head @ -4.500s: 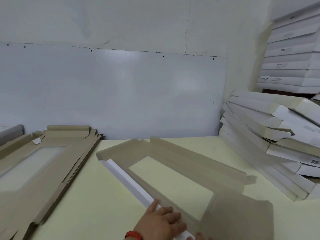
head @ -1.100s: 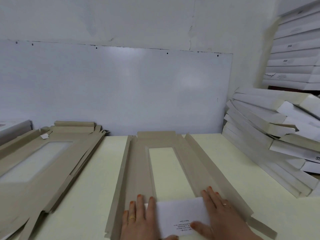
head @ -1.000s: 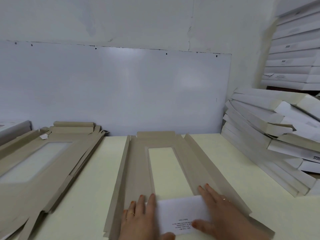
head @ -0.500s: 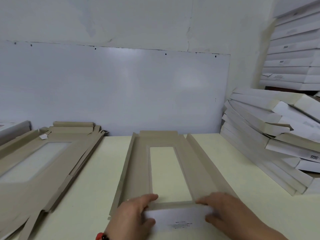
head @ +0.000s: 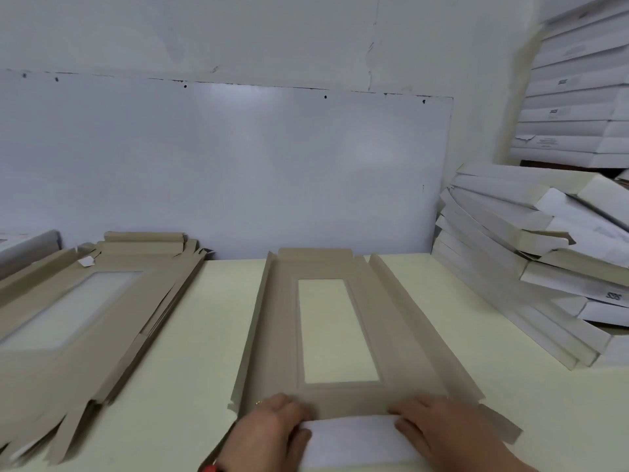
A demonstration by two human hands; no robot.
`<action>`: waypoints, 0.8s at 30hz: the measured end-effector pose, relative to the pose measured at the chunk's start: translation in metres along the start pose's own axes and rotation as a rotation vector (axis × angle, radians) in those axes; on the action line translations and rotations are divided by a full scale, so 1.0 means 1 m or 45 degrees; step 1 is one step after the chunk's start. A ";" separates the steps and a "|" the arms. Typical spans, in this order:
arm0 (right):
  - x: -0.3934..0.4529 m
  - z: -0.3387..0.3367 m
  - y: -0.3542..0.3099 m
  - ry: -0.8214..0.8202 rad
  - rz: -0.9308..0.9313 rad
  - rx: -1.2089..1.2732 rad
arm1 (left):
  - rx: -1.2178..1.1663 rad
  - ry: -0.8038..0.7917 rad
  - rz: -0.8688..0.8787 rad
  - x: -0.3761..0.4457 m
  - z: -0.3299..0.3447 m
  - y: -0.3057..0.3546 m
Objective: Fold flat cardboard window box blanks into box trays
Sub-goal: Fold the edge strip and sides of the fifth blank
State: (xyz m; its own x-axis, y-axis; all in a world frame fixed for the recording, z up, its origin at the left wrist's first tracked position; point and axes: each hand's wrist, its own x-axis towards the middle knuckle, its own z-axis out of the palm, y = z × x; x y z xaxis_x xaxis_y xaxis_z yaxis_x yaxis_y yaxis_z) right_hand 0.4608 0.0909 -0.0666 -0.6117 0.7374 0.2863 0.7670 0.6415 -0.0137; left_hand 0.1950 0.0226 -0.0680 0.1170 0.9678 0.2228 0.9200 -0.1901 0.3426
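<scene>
Over on the far left, a stack of flat blanks (head: 85, 321) is lying on the pale table (head: 183, 369), brown side up, windows showing, its far end touching the grey wall panel (head: 238, 165). A torn scrap of white paper (head: 85, 261) is resting on top of that stack near its far end.

Moving toward the middle, the window box blank (head: 343, 335) is being worked lengthwise on the table, brown side up, its long side flaps being seen slightly raised on both edges. Nothing is lying between it and the left stack.

At the near end, the white end flap (head: 354, 437) is being folded up and over. It is being gripped by the left hand (head: 269, 434), fingers curled over its left edge, thumb hidden. A red band (head: 209, 468) is being glimpsed at that wrist. The flap's right edge is being held by the right hand (head: 442, 427), fingers curled over the fold; whether the thumb is underneath cannot be told.

On the right, a leaning pile of folded trays (head: 531, 267) is crowding the table's edge, close beside the blank's right flap. Behind and above it, more white boxes (head: 575, 107) are being kept stacked against the wall.
</scene>
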 end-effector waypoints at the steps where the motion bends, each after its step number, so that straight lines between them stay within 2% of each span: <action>1: 0.005 0.000 -0.004 -0.072 0.116 0.037 | -0.020 -0.001 -0.003 0.004 0.001 0.003; 2: 0.007 -0.004 -0.009 -0.170 0.148 0.061 | -0.010 0.003 -0.005 0.006 0.003 0.005; 5: 0.010 -0.001 -0.006 0.076 0.129 0.018 | 0.072 -0.013 -0.044 0.009 0.006 0.006; 8: 0.011 0.002 -0.012 -0.134 0.202 0.059 | 0.150 -0.019 -0.077 0.015 0.009 0.006; 9: 0.010 0.006 -0.013 -0.078 0.171 0.019 | 0.188 -0.036 -0.082 0.016 0.011 0.007; 11: 0.012 0.005 -0.018 -0.133 0.139 -0.149 | 0.305 -0.054 -0.099 0.018 0.013 0.011; 14: 0.020 0.005 -0.046 0.023 0.076 -0.148 | 0.349 -0.050 -0.082 0.026 0.017 0.021; 16: 0.031 0.014 -0.071 -0.055 -0.023 0.092 | 0.282 -0.113 -0.061 0.032 0.025 0.026; 19: 0.042 0.022 -0.090 -0.162 0.093 0.414 | 0.190 -0.283 -0.149 0.034 0.032 0.031; 21: 0.042 0.031 -0.085 -0.201 0.081 0.407 | 0.233 -0.338 -0.154 0.032 0.034 0.030; 24: 0.032 0.032 -0.057 -0.333 0.066 0.100 | 0.269 -0.334 -0.182 0.027 0.033 0.023</action>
State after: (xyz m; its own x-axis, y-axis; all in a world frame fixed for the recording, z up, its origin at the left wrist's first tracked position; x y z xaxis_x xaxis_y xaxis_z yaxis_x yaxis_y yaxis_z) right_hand 0.3918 0.0845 -0.0870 -0.6090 0.7928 0.0266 0.7875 0.6083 -0.0990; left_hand 0.2313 0.0495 -0.0843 0.0486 0.9967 -0.0644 0.9877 -0.0384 0.1515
